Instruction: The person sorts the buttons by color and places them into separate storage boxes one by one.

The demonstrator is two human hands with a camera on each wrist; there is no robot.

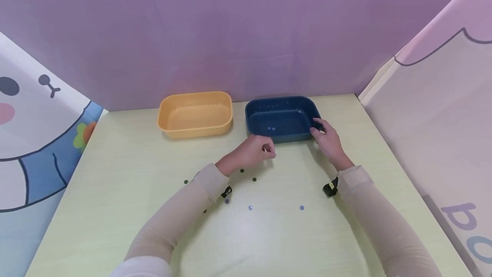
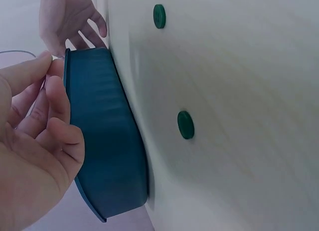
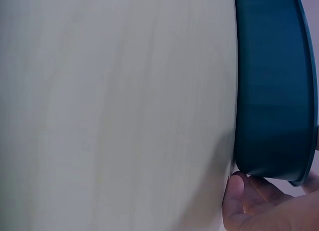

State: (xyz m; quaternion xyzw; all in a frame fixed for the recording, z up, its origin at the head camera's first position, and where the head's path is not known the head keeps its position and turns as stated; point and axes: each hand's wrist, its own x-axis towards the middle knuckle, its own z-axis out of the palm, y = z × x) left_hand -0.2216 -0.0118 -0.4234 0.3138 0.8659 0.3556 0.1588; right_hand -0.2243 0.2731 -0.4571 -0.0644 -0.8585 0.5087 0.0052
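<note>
Blue tray at worktop's far edge; right hand grips its right end. Left hand pinched, any contents hidden. Green buttons off tray's near-left corner: probably light, hard, slippery; pinch rims.

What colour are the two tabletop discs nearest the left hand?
Green; the discs show best in the left wrist view.

Purple wall, pale table, cartoon-printed panel

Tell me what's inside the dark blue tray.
The dark blue tray holds two small pale blue discs, left of its middle. The right hand partly covers the tray's near right corner; anything behind it cannot be seen.
</note>
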